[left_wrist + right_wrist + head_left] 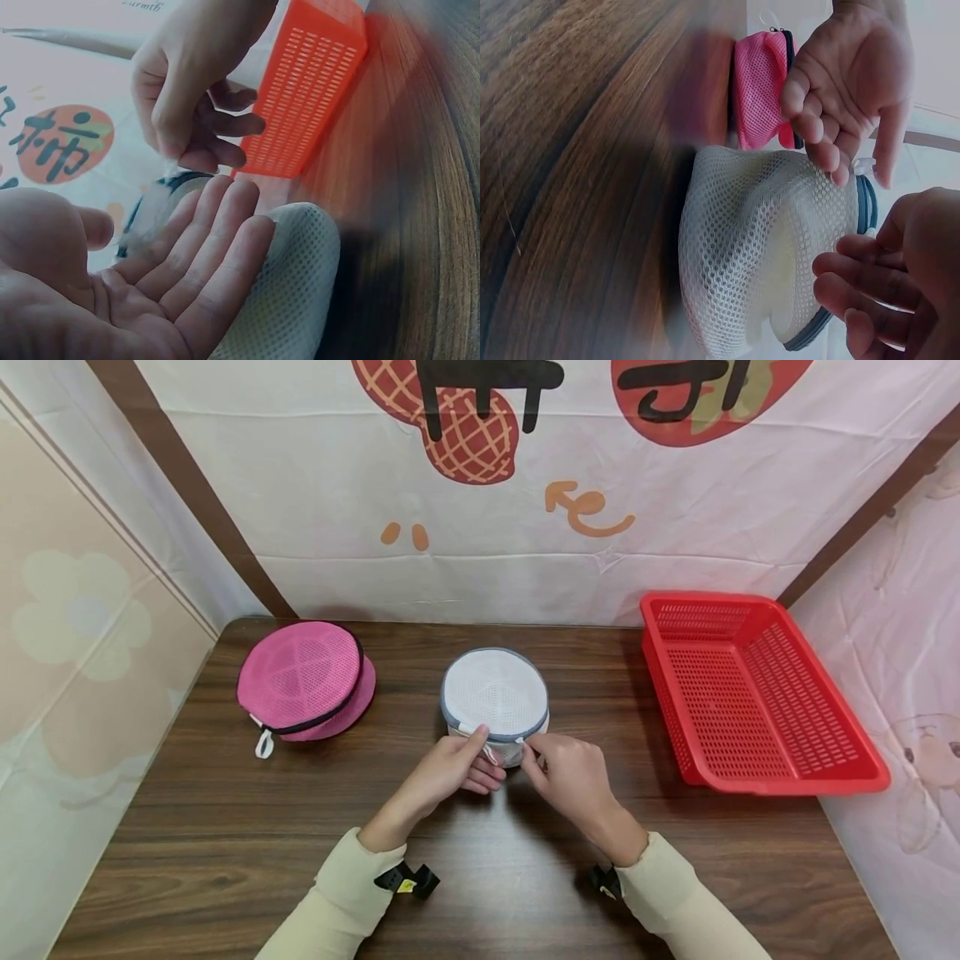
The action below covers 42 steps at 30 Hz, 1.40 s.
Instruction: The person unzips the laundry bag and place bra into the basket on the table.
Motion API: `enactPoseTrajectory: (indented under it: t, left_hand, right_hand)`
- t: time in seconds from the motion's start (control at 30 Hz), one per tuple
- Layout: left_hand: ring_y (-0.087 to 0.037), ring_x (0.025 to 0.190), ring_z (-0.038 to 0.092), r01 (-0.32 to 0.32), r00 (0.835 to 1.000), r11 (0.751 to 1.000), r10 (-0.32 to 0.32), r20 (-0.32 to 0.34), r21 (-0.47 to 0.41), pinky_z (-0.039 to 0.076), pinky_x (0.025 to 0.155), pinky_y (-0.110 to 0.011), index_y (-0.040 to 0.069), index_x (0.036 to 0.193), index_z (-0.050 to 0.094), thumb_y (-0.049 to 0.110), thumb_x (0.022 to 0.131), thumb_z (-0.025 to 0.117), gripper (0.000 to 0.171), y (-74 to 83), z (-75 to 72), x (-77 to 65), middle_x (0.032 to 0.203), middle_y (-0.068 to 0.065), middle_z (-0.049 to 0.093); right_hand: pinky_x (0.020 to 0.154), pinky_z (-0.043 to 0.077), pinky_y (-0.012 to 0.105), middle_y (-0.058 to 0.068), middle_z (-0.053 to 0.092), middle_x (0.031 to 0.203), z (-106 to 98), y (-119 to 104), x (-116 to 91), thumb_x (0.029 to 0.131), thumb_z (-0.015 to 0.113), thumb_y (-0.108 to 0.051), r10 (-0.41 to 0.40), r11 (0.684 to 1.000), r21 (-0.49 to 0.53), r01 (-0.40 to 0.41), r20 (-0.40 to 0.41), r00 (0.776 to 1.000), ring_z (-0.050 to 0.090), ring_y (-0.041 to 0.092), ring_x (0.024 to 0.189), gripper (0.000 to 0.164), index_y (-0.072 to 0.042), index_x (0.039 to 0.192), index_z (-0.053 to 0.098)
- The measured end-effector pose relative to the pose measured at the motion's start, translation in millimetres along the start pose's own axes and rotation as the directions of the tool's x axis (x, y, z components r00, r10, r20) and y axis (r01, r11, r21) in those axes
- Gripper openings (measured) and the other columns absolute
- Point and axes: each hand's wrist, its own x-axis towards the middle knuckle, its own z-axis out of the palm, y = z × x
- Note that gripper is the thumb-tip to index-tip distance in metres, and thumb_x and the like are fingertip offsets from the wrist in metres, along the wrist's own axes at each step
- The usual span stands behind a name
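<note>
A round white mesh laundry bag (495, 693) with a grey-blue zipper round its top stands on the table. My left hand (465, 764) is at its front left, thumb on the rim and fingers in front of the side wall, holding the edge near a small white tab (864, 166). At the front right of the rim, my right hand (570, 772) pinches the zipper pull (520, 741) between thumb and forefinger. The mesh side (742, 240) looks slack and creased in the right wrist view. Its contents are hidden.
At the left of the table lies a pink mesh laundry bag (300, 677) with a black zipper and a white loop (264, 744). A red plastic basket (765, 789) stands at the right. A printed cloth (315, 510) hangs behind the dark wood table (225, 860).
</note>
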Motion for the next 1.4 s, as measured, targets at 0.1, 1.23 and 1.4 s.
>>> enactPoseTrajectory:
  t: [0.1, 1.23, 1.4]
  left_hand:
    - [-0.035, 0.084, 0.075, -0.002, 0.999, 1.0, 0.001, -0.038, -0.021, 0.062, 0.078, -0.05, -0.014, 0.107, 0.066, 0.037, 0.113, 0.034, 0.061, -1.2, 1.0, 2.4, 0.095, -0.026, 0.073]
    - [-0.016, 0.064, 0.068, -0.002, 0.99, 0.995, -0.012, -0.143, -0.098, 0.064, 0.07, -0.041, -0.008, 0.088, 0.063, 0.017, 0.109, 0.036, 0.043, -3.4, -2.7, 4.6, 0.071, -0.008, 0.068]
    - [-0.016, 0.066, 0.069, -0.011, 0.991, 0.996, -0.001, -0.132, -0.091, 0.064, 0.073, -0.043, -0.01, 0.09, 0.063, 0.017, 0.109, 0.037, 0.042, -3.0, -4.7, 4.1, 0.074, -0.01, 0.07]
  right_hand:
    - [0.041, 0.032, 0.023, -0.01, 0.043, 0.056, 1, 0, 0, 0.087, 0.067, -0.013, -0.036, 0.999, 0.007, 0.036, 0.002, 0.999, 0.042, 0.005, 0.049, 0.028, -0.019, 0.064, 0.052]
    - [0.038, 0.033, 0.028, -0.01, 0.044, 0.053, -5, 27, -5, 0.09, 0.066, -0.015, 0.096, 0.994, -0.041, -0.098, -0.045, 0.994, 0.043, 0.009, 0.046, 0.031, -0.022, 0.063, 0.053]
    - [0.039, 0.036, 0.029, -0.008, 0.05, 0.054, -7, 29, -4, 0.091, 0.065, -0.015, 0.139, 0.989, -0.047, -0.14, -0.039, 0.99, 0.046, 0.01, 0.046, 0.024, -0.02, 0.067, 0.062]
